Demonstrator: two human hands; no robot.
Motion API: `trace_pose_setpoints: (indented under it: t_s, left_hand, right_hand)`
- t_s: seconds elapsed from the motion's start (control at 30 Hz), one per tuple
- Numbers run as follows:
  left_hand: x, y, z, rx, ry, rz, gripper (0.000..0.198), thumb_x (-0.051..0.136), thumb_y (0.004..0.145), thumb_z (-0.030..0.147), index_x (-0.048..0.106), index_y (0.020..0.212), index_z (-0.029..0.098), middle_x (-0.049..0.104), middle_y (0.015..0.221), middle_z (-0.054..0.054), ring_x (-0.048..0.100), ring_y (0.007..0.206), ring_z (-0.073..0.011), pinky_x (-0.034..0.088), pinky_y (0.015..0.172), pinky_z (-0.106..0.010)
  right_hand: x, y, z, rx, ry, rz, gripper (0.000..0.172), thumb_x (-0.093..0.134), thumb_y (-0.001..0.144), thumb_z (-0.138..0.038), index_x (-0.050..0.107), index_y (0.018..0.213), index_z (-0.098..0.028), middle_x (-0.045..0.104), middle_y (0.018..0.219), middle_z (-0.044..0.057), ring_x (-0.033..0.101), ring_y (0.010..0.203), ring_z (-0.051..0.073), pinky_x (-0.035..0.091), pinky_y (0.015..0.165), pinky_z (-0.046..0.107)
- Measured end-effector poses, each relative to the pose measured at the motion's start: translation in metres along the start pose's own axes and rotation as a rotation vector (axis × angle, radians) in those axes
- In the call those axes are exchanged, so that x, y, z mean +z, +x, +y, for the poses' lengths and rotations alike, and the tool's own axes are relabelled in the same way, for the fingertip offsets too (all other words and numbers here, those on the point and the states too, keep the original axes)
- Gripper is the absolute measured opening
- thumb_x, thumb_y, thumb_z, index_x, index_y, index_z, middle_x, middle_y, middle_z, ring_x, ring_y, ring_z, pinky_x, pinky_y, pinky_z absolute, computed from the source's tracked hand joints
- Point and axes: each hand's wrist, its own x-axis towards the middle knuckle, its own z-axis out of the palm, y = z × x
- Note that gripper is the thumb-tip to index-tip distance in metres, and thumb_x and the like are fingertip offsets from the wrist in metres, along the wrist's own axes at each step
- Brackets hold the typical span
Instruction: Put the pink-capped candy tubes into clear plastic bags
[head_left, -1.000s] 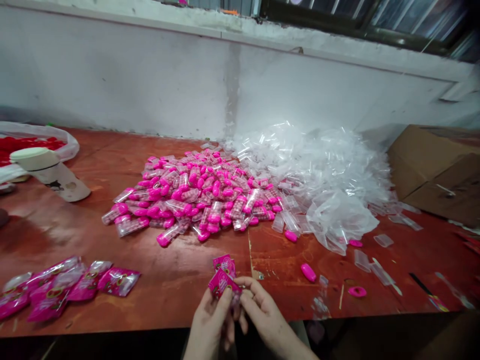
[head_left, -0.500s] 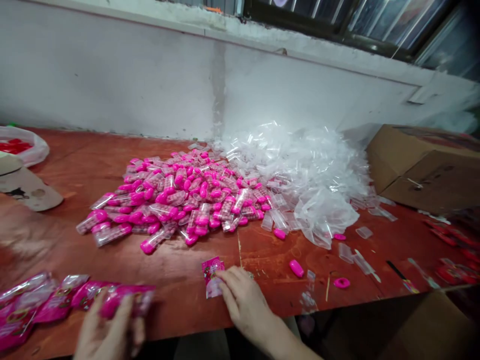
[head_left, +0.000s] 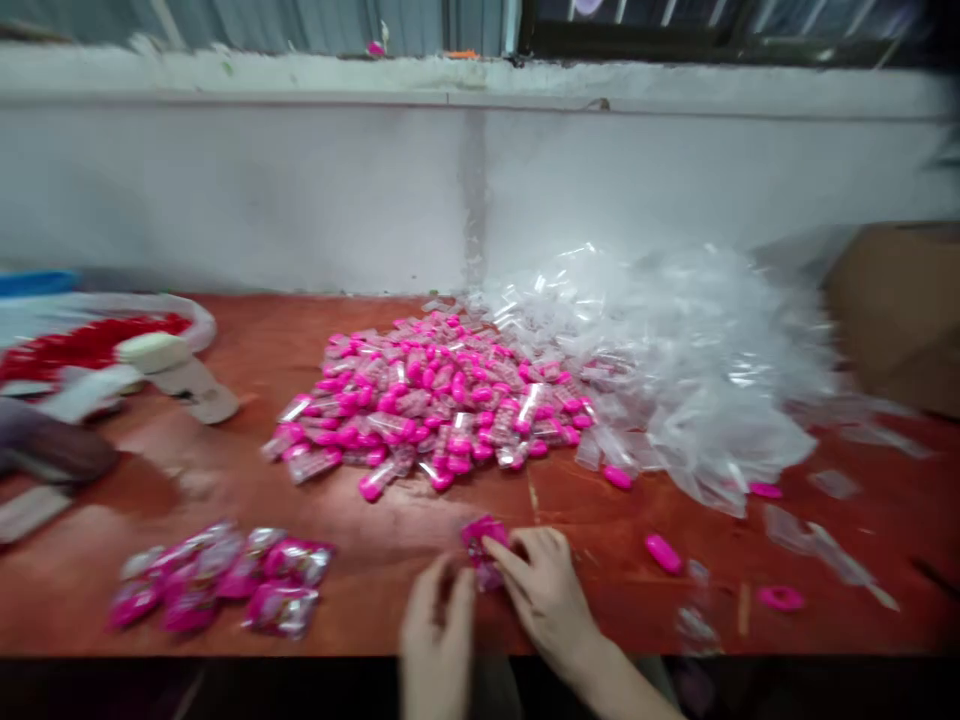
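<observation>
My right hand (head_left: pixel 544 590) rests at the table's front, its fingers on a small printed pink packet (head_left: pixel 484 550) that lies near the edge. Just left of it is my left hand (head_left: pixel 441 620), blurred, its thumb and finger apart with nothing between them. Several filled pink sachets (head_left: pixel 195 575) lie in a group at the front left, away from both hands. Behind the hands spreads a big pile of clear tubes with bright pink caps (head_left: pixel 420 400).
Clear plastic bags and sleeves (head_left: pixel 675 360) heap up at the right beside a cardboard box (head_left: pixel 900 310). Loose pink caps (head_left: pixel 664 553) lie at the front right. A white bottle-like object (head_left: pixel 187 380) and a bag of red pieces (head_left: pixel 97 345) are at the left.
My left hand has let go of the pink sachet at the left and moved right, beside my right hand. The view has levelled and turned left. My right hand remains at the packet.
</observation>
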Motion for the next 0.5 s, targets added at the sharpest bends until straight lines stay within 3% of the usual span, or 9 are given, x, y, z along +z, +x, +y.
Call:
trace_pose_setpoints:
  t_s: [0.07, 0.13, 0.23, 0.33, 0.4, 0.5]
  left_hand:
    - [0.024, -0.008, -0.006, -0.122, -0.157, -0.175, 0.049, 0.072, 0.070, 0.064, 0.072, 0.090, 0.018, 0.073, 0.087, -0.010, 0.068, 0.085, -0.0280, 0.056, 0.081, -0.038]
    - [0.039, -0.010, -0.012, -0.154, -0.221, -0.210, 0.053, 0.065, 0.072, 0.071, 0.067, 0.069, 0.018, 0.066, 0.065, -0.007, 0.064, 0.067, -0.0244, 0.054, 0.066, -0.035]
    - [0.035, -0.010, -0.016, -0.001, -0.064, -0.198, 0.047, 0.056, 0.086, 0.061, 0.072, 0.081, 0.018, 0.071, 0.079, -0.011, 0.065, 0.077, -0.0250, 0.054, 0.073, -0.036]
    - [-0.003, -0.002, -0.013, 0.263, 0.421, 0.043, 0.041, 0.046, 0.095, 0.045, 0.074, 0.109, 0.018, 0.071, 0.113, -0.018, 0.063, 0.109, -0.0323, 0.046, 0.100, -0.048]
    - [-0.043, 0.012, -0.009, 0.433, 0.791, 0.250, 0.040, 0.049, 0.094, 0.040, 0.072, 0.118, 0.019, 0.063, 0.134, -0.017, 0.046, 0.134, -0.0390, 0.026, 0.115, -0.060]
    - [-0.105, 0.045, 0.001, 0.533, 1.191, 0.355, 0.041, 0.060, 0.087, 0.045, 0.073, 0.118, 0.022, 0.054, 0.147, -0.013, 0.027, 0.145, -0.0458, 0.005, 0.117, -0.069]
  right_hand:
    - [0.005, -0.010, 0.005, -0.002, 0.173, -0.007, 0.039, 0.047, 0.098, -0.021, 0.062, 0.133, -0.031, 0.069, 0.097, 0.007, 0.061, 0.089, 0.024, 0.049, 0.079, 0.039]
    - [0.014, -0.018, 0.011, 0.085, 0.311, 0.040, 0.036, 0.046, 0.099, -0.025, 0.063, 0.130, -0.031, 0.071, 0.103, 0.006, 0.065, 0.093, 0.022, 0.053, 0.082, 0.035]
    - [0.022, -0.025, 0.020, 0.250, 0.391, 0.081, 0.028, 0.051, 0.097, -0.035, 0.069, 0.118, -0.029, 0.074, 0.114, 0.005, 0.068, 0.105, 0.022, 0.055, 0.093, 0.034]
    - [0.022, -0.030, 0.029, 0.345, 0.397, 0.070, 0.032, 0.052, 0.095, -0.042, 0.069, 0.119, -0.029, 0.073, 0.121, 0.004, 0.069, 0.111, 0.022, 0.057, 0.094, 0.029]
    - [0.022, -0.033, 0.036, 0.388, 0.393, 0.062, 0.036, 0.054, 0.093, -0.046, 0.068, 0.122, -0.030, 0.075, 0.118, 0.003, 0.071, 0.108, 0.022, 0.060, 0.085, 0.023]
    - [0.028, -0.038, 0.046, 0.407, 0.394, 0.058, 0.036, 0.056, 0.089, -0.050, 0.072, 0.115, -0.031, 0.078, 0.106, 0.002, 0.075, 0.097, 0.023, 0.062, 0.075, 0.021]
